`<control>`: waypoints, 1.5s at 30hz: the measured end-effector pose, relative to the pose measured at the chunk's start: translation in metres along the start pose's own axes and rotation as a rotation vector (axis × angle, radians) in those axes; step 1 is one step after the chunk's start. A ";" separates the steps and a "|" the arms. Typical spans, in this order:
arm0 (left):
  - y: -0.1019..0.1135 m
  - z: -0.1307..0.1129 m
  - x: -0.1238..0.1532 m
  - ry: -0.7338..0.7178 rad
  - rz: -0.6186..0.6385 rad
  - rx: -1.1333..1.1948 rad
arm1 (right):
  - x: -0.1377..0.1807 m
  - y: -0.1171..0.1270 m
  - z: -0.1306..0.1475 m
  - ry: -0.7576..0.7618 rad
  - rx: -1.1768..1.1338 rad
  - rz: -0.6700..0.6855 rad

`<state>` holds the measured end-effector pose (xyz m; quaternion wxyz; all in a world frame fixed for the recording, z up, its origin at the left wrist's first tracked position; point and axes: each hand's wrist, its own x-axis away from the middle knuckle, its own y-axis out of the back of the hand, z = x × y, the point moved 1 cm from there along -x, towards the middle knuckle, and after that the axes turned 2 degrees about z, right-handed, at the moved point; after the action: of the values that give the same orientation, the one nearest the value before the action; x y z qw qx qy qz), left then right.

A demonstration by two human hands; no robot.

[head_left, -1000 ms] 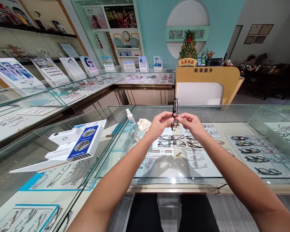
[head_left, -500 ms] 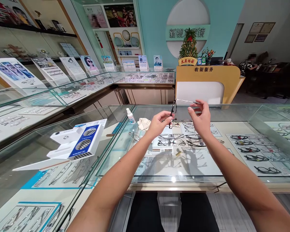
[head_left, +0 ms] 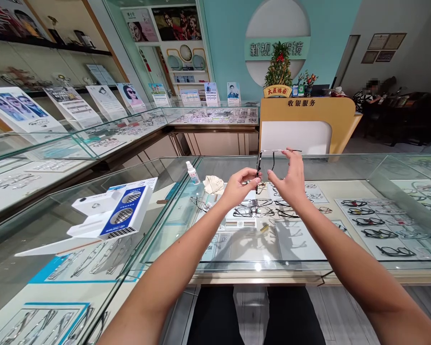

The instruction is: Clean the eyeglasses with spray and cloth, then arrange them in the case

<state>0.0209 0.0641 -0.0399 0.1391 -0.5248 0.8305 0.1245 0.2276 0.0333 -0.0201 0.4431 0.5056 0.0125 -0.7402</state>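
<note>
My left hand (head_left: 242, 187) pinches a pair of dark-rimmed eyeglasses (head_left: 259, 165) by the front frame, held edge-on above the glass counter. One thin temple reaches right, past the fingertips of my right hand (head_left: 290, 176); the other hangs lower, close to that hand's thumb. My right thumb and fingers are spread apart, with the fingertips at the upper temple. Whether they press on it I cannot make out. Beyond my left hand, a crumpled beige cloth (head_left: 213, 184) and a white spray bottle (head_left: 192, 173) rest on the counter.
Under the glass top of the counter (head_left: 237, 266) lie rows of eyeglasses (head_left: 380, 233). A blue-and-white cardboard display (head_left: 120, 211) stands on the left case. Farther back are a yellow cashier desk (head_left: 345, 108), a potted plant (head_left: 278, 67) and a seated person (head_left: 371, 93).
My right hand has moved left along the upper temple, its thumb nearer the frame. The eyeglasses have turned slightly, and the lower temple now shows. My left hand still grips the front.
</note>
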 end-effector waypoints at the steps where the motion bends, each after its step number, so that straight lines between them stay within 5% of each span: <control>1: 0.000 -0.001 0.000 -0.004 -0.004 0.000 | 0.000 0.000 -0.001 0.012 0.014 0.000; 19: 0.007 -0.006 -0.005 -0.088 -0.156 0.023 | 0.003 -0.002 0.000 0.005 0.071 0.127; 28: 0.001 -0.001 -0.001 -0.074 -0.128 0.012 | 0.006 -0.010 0.015 -0.051 -0.402 0.308; 34: -0.003 -0.005 0.001 -0.060 -0.081 0.077 | 0.008 -0.018 0.011 -0.243 -0.667 0.317; 40: -0.003 -0.004 0.001 -0.010 -0.012 -0.038 | 0.008 -0.021 0.011 -0.332 -0.687 0.244; 42: 0.008 -0.005 -0.002 -0.062 -0.107 -0.228 | 0.006 -0.017 0.013 -0.304 -0.660 0.221; 45: 0.038 -0.009 -0.007 -0.151 -0.482 -0.654 | 0.003 -0.011 0.015 -0.280 -0.614 0.178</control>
<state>-0.0117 0.0833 -0.0269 0.0510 -0.7101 0.5881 0.3838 0.2093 0.0310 -0.0202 0.6348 0.2414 0.1296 -0.7224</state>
